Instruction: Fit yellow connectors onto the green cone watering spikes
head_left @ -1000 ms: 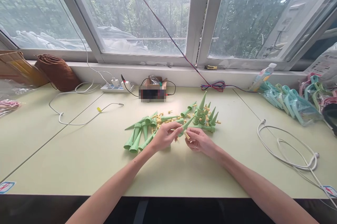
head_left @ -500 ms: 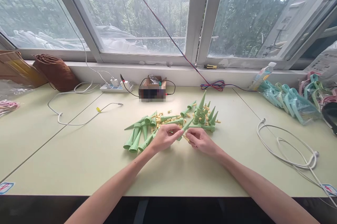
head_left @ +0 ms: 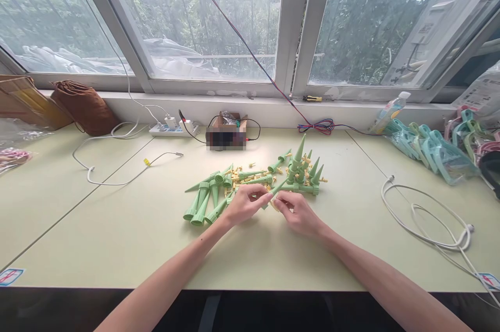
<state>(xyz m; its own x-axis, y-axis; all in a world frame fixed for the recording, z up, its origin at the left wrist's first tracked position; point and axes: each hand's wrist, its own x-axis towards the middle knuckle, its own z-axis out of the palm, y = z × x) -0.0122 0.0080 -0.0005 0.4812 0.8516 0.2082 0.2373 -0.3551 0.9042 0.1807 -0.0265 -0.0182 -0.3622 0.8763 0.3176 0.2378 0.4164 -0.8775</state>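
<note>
My left hand is closed on a green plastic spike, whose pointed end sticks up to the right. Close beside it, my right hand pinches a small yellow plastic valve against the spike's lower part; the fingers hide most of it. Left of my hands lie several loose green cone spikes. Small yellow valves are heaped behind my left hand. To the right stands a group of upright green spikes with yellow pieces attached at their sides.
A white power strip and a small open box sit along the back. White cables coil on the right, near bagged teal clips and a bottle. A brown pouch is at back left.
My right hand has shifted slightly left, closer to my left hand, and its fingers have changed their hold on the yellow valve. The left hand is nearly still.
</note>
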